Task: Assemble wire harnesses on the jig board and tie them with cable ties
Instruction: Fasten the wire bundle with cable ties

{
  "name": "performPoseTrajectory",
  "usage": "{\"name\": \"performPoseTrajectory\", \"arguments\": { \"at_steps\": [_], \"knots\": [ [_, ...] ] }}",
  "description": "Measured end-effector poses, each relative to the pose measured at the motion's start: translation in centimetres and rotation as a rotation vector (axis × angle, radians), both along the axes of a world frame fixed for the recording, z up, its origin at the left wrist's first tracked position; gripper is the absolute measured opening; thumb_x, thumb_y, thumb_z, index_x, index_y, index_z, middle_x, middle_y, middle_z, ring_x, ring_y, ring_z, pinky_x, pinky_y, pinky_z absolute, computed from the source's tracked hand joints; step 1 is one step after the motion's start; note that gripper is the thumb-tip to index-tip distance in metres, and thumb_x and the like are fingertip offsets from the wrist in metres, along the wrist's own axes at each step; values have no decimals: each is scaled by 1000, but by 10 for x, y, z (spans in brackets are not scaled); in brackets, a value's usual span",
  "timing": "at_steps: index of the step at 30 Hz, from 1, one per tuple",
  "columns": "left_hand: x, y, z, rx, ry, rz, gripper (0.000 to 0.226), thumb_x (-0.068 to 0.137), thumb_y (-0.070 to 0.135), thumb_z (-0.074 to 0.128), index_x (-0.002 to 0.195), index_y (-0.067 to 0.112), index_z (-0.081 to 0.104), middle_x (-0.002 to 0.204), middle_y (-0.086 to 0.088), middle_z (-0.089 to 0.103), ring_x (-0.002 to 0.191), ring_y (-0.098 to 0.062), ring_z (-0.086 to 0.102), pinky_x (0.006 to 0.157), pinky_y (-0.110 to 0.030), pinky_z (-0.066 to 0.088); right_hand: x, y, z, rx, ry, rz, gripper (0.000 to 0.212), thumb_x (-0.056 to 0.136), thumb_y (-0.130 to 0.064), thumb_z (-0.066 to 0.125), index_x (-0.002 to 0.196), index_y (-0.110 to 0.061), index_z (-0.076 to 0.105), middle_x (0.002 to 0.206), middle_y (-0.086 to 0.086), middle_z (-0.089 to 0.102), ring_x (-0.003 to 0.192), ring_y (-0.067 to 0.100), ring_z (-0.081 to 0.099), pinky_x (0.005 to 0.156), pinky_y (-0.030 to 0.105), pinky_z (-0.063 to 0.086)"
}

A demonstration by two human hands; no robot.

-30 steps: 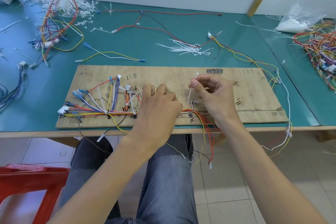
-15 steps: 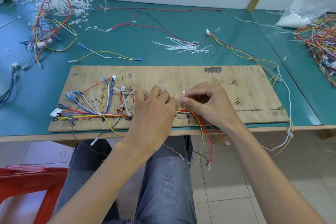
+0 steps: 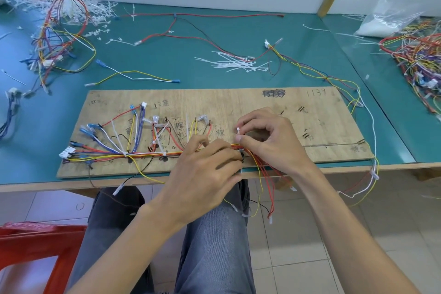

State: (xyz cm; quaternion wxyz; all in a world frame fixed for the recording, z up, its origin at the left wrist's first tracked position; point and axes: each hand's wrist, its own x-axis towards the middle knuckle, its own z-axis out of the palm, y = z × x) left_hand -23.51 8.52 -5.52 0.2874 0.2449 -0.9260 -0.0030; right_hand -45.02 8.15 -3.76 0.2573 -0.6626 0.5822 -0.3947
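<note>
Your right hand (image 3: 269,143) has come down. A second ago it held the cable tie (image 3: 238,130) raised over the jig board (image 3: 238,105), with its long tail standing well above your fingers. Now thumb and forefinger pinch it right at the wire bundle (image 3: 167,153), and only a short stub shows above them (the rest is hidden by your fingers). Your left hand (image 3: 207,169) has drawn back from the branch connectors (image 3: 202,117) toward the board's near edge. Its fingers now curl rightward over the bundle to meet the right hand, where before a gap lay between the two.
</note>
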Motion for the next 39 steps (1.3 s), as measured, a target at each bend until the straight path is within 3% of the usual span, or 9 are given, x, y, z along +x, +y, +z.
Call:
{"name": "performPoseTrajectory", "arguments": {
  "at_steps": [3,8,12,20,24,29,39],
  "knots": [
    [1,0,-2,22,5,3,17,105,38,63,105,26,75,118,15,70,114,-16,65,92,-46,42,-1,1,1,9,-30,25,11,84,-10,86,78,-17,81,98,-12,77,112,15,63,93,27,51],
    [0,-3,4,78,71,8,12,102,32,68,97,28,79,108,18,73,105,-15,66,88,-47,40,-5,1,1,-3,-46,90,7,86,-8,85,82,-13,82,99,-7,79,114,20,62,99,36,49],
    [-7,-3,9,63,55,75,18,107,26,58,96,24,71,102,15,70,100,-17,64,89,-43,39,-6,1,-1,-21,-77,93,7,84,-7,86,83,-12,81,100,-6,79,112,20,64,100,39,50],
    [-24,-1,10,567,372,326,4,99,33,62,97,31,63,95,18,67,93,0,56,97,-42,33,-6,0,-2,-31,-55,110,7,85,-6,86,88,-11,82,98,-4,79,109,21,65,99,46,50],
    [-30,-5,11,720,481,353,27,97,29,72,102,32,46,90,17,72,86,-4,68,104,-43,34,-7,0,-2,-31,-44,105,11,85,-5,86,92,-13,84,98,-5,79,110,21,65,98,45,51],
    [-32,-4,12,733,507,376,39,97,31,68,96,31,29,86,18,74,82,-6,67,101,-42,33,-6,1,-1,-33,-49,104,12,83,-3,86,91,-12,84,96,-5,79,109,21,65,97,45,51],
    [-32,-2,18,748,524,395,39,98,27,67,92,28,29,84,19,75,84,-15,65,98,-49,38,-5,1,-2,-63,-22,89,12,83,-4,87,88,-14,84,93,-8,79,106,19,66,94,44,52]
  ]
}}
